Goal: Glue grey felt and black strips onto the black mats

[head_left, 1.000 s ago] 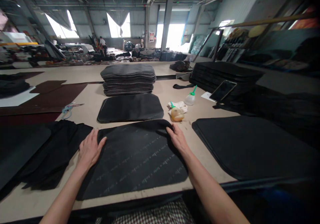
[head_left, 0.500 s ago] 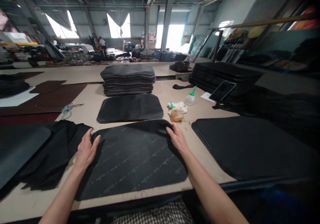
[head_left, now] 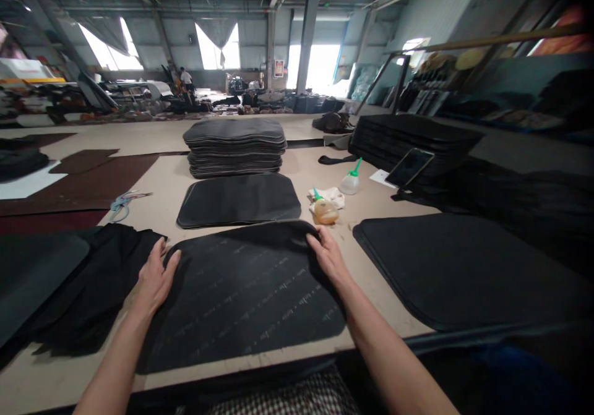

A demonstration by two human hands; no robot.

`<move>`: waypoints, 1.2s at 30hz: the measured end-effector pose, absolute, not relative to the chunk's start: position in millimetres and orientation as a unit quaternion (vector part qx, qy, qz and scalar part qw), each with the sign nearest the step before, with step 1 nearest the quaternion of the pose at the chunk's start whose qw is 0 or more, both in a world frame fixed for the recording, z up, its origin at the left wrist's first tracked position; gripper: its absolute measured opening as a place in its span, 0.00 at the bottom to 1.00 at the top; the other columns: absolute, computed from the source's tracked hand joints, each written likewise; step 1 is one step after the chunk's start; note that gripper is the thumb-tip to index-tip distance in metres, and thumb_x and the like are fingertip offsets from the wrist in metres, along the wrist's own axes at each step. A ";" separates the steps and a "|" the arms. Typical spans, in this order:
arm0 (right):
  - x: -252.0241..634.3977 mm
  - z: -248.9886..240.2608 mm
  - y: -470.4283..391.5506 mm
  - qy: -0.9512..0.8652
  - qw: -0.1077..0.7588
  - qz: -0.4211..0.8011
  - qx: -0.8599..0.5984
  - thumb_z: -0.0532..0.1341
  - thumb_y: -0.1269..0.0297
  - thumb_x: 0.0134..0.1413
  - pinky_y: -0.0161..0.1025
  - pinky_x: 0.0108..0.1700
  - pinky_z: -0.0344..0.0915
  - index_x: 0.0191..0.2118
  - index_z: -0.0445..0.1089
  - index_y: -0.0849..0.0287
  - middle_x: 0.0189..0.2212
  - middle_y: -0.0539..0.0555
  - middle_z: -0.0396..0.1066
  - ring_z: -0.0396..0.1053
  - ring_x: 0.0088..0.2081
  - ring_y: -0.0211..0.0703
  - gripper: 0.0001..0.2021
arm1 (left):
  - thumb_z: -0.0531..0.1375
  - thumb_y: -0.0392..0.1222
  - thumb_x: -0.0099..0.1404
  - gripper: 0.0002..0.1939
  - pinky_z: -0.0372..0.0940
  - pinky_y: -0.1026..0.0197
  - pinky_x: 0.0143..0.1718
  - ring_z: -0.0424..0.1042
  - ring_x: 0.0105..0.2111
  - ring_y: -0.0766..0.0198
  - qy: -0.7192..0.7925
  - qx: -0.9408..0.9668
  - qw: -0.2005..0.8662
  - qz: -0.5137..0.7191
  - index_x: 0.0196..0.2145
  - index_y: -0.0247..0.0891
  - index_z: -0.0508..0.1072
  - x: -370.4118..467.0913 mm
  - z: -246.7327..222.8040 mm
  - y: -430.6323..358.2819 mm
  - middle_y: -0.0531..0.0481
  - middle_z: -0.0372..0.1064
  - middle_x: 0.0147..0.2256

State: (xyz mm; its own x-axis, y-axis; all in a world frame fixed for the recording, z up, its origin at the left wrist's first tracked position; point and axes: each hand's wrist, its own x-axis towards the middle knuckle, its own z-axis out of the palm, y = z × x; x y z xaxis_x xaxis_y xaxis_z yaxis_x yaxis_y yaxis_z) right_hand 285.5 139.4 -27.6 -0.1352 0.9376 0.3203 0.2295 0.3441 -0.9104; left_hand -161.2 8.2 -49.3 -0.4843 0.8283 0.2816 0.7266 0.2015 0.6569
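Observation:
A dark panel with rows of faint printed marks (head_left: 245, 297) lies on the table in front of me. Its far right corner is pinched in my right hand (head_left: 327, 254), thumb on top, and curls up slightly there. At the far left corner my left hand (head_left: 155, 276) rests against the edge with thumb and fingers apart. Just beyond lies a smaller dark panel with rounded corners (head_left: 239, 200). Behind that stands a stack of similar panels (head_left: 236, 149). Black cloth (head_left: 102, 285) lies crumpled left of my left hand.
Right of the panel are an amber glue bottle (head_left: 326, 211), a clear bottle with a green nozzle (head_left: 351, 182), a phone (head_left: 410, 167) and large black panels (head_left: 464, 269). Cords (head_left: 121, 206) lie at left. A person (head_left: 186, 80) is far off.
The view has shifted slightly. My left hand has moved a little to the left along with the scene; my right hand keeps its place at the panel's corner.

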 end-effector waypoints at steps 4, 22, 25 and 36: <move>284.9 -24.8 138.2 -0.659 0.493 0.371 -0.430 0.58 0.51 0.62 0.42 0.46 0.65 0.43 0.67 0.52 0.38 0.51 0.72 0.69 0.42 0.49 0.11 | 0.56 0.63 0.67 0.38 0.57 0.43 0.66 0.67 0.61 0.50 0.771 0.478 0.107 0.407 0.68 0.44 0.55 -160.4 -39.3 4.2 0.41 0.68 0.61; 284.8 -20.0 135.9 -0.642 0.523 0.401 -0.392 0.61 0.49 0.61 0.40 0.45 0.64 0.42 0.66 0.53 0.37 0.50 0.69 0.67 0.41 0.47 0.13 | 0.49 0.64 0.69 0.38 0.49 0.37 0.67 0.58 0.66 0.45 0.782 0.522 0.092 0.327 0.70 0.42 0.53 -163.0 -38.0 10.5 0.40 0.65 0.62; 284.7 -16.8 136.5 -0.642 0.526 0.395 -0.394 0.62 0.48 0.59 0.40 0.45 0.65 0.41 0.67 0.53 0.36 0.51 0.69 0.67 0.41 0.47 0.14 | 0.54 0.66 0.66 0.39 0.55 0.40 0.65 0.63 0.62 0.45 0.778 0.504 0.084 0.365 0.67 0.42 0.59 -167.5 -41.7 11.1 0.40 0.67 0.59; 284.7 -26.4 143.8 -0.655 0.467 0.347 -0.483 0.58 0.43 0.58 0.51 0.47 0.68 0.44 0.70 0.53 0.38 0.55 0.77 0.73 0.42 0.57 0.19 | 0.69 0.63 0.51 0.49 0.71 0.51 0.50 0.77 0.42 0.57 0.684 0.389 0.209 0.580 0.64 0.38 0.61 -170.2 -44.7 8.9 0.45 0.69 0.47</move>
State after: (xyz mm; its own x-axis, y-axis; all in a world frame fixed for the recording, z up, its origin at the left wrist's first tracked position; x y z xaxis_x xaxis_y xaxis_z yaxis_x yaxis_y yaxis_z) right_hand 284.7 143.8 -26.4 -0.0982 0.9560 0.2764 0.3075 0.2933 -0.9052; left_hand -170.2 8.9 -44.7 -0.6094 0.7755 0.1653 0.2902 0.0241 0.9566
